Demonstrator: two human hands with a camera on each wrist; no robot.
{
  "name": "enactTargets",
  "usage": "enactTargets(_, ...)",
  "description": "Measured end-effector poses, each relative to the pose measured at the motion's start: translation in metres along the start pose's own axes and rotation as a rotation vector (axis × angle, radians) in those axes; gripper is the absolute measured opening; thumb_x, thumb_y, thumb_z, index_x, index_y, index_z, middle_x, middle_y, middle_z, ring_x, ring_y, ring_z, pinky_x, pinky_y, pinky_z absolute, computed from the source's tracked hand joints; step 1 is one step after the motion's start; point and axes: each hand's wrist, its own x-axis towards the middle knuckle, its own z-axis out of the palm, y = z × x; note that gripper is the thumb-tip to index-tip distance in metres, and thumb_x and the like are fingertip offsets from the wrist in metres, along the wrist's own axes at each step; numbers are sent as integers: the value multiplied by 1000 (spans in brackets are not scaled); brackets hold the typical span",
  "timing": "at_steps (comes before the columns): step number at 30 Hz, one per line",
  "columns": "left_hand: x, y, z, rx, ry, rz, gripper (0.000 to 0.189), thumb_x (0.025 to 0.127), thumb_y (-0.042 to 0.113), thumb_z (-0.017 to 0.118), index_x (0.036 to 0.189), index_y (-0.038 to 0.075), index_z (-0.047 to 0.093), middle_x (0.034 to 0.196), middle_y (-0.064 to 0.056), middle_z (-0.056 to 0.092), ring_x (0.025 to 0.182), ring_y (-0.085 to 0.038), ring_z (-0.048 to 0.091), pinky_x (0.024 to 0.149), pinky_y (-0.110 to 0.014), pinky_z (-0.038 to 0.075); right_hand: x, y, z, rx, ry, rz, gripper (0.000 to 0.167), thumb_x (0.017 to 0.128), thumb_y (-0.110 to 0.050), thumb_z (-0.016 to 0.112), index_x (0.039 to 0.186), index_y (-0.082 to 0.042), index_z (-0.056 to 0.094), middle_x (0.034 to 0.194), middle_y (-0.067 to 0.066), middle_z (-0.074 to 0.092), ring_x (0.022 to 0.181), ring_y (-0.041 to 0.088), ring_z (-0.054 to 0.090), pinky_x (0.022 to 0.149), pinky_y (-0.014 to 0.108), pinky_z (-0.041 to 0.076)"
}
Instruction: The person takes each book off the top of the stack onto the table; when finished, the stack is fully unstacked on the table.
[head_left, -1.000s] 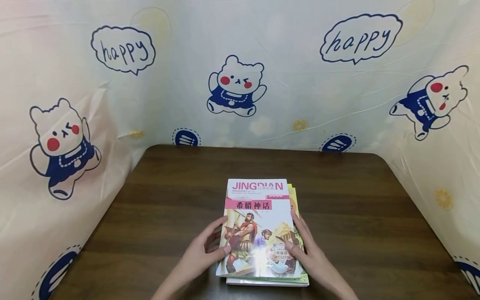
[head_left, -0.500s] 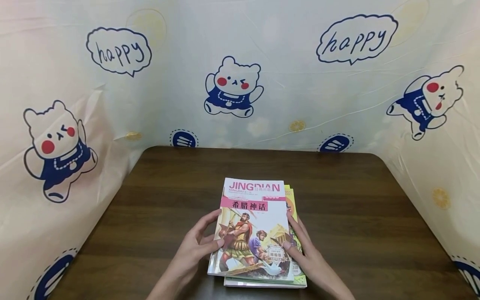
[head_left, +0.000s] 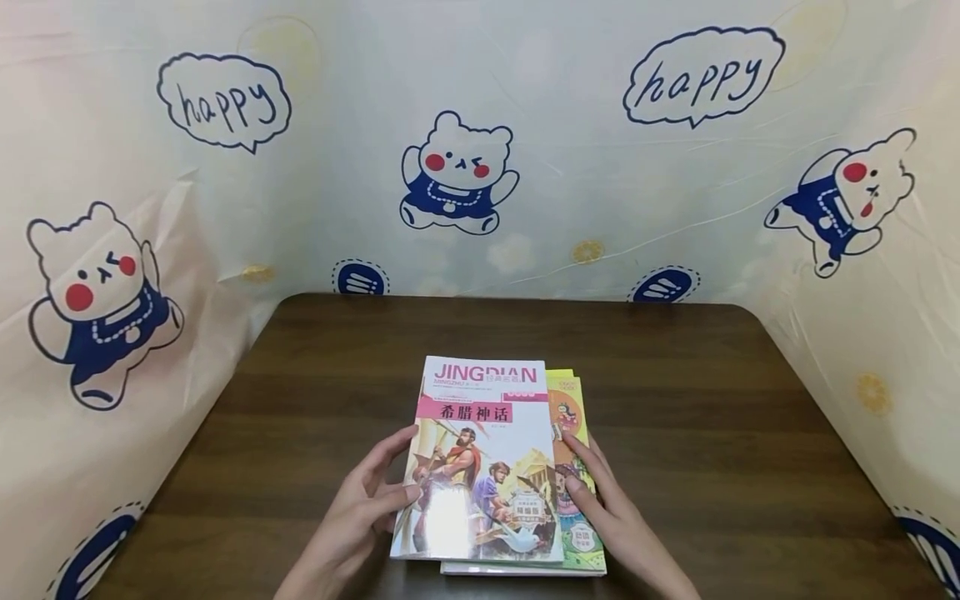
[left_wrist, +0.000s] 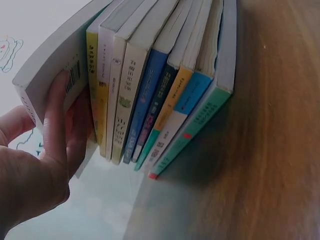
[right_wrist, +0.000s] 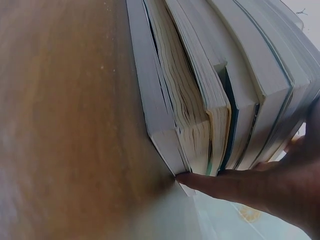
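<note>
"Pink lettering marks the top book [head_left: 476, 462]. Who has it?"

"The left hand [head_left: 352, 504]. Its grip pinches the book's left edge, thumb on the cover and fingers against the back, beside a barcode [left_wrist: 73, 77]"

"So is it flat on the others?"

"No, the left-wrist view shows it leaning away from the stack of books [left_wrist: 145, 95], with fingers in the gap. From the head, it is set off to the left over the yellow book [head_left: 568, 396], whose right strip shows"

"And the right hand [head_left: 613, 510]?"

"Its grip is spread along the stack's right side, fingers fairly straight, thumb on the yellow cover. In the right-wrist view one fingertip touches the book nearest the worktop [head_left: 300, 400]"

"What is behind?"

"Pale cloth [head_left: 322, 183], printed with bears and the word happy"
</note>
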Motion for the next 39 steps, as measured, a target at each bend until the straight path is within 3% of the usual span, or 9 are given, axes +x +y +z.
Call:
enactTargets(6,-6,0,-3,-2,100,-4,75,87,-5,61,151,18,29,152,-8,25,81,-16,65,54,-28,54,-1,0,0,-3,22,-18,50,102,-29,48,149,-37,33,161,5,5,143,35,9,101,64,27)
enactTargets(10,-5,-1,-4,18,106,-10,74,88,-4,61,151,16,29,152,-10,27,84,-17,65,55,-29,55,0,1,-2,-28,28,-45,49,101,-29,50,147,-37,36,161,3,6,143,33,9,102,64,26)
enactTargets(15,-2,-1,-6,38,92,-20,75,87,-5,61,151,15,29,150,-12,28,90,-25,66,59,-39,57,4,2,-7,-56,39,-91,47,99,-27,55,143,-34,42,160,2,9,141,34,15,94,50,42)
enactTargets(17,-2,-1,-7,30,86,-35,75,87,-5,61,151,16,30,150,-11,28,92,-27,66,61,-42,57,3,2,-8,-69,48,-119,47,98,-25,57,142,-32,45,160,2,9,141,36,16,91,50,45)
enactTargets(21,-1,-1,-10,15,57,-70,76,87,-5,61,151,19,29,152,-8,25,92,-30,67,64,-44,57,1,2,-10,-91,61,-166,47,96,-24,61,140,-31,48,160,-3,11,142,37,14,92,60,41)
enactTargets(26,0,0,-14,-4,-37,-75,76,89,-6,58,153,16,23,156,-10,15,91,-31,68,68,-44,57,1,5,-14,-65,26,-151,49,95,-23,63,140,-32,48,160,-10,10,142,33,13,87,40,50)
enactTargets(30,0,1,-18,-48,-106,-22,74,91,-8,54,154,11,20,152,-16,17,94,-28,68,69,-40,57,1,9,-15,-30,2,-143,49,95,-21,62,141,-31,48,160,-10,9,142,32,14,84,30,51)
enactTargets(34,-2,1,-21,-74,-151,28,74,92,-11,49,155,10,17,146,-11,31,95,-24,67,71,-38,57,1,12,-14,-25,-8,-130,50,95,-22,63,141,-32,47,160,-11,8,142,32,14,87,34,50)
enactTargets(39,-5,7,-24,-76,-154,69,74,92,-12,46,155,10,15,138,-10,45,95,-27,68,73,-41,56,-2,16,-15,-39,-4,-137,52,93,-21,64,141,-34,47,160,-9,9,143,33,11,99,57,35)
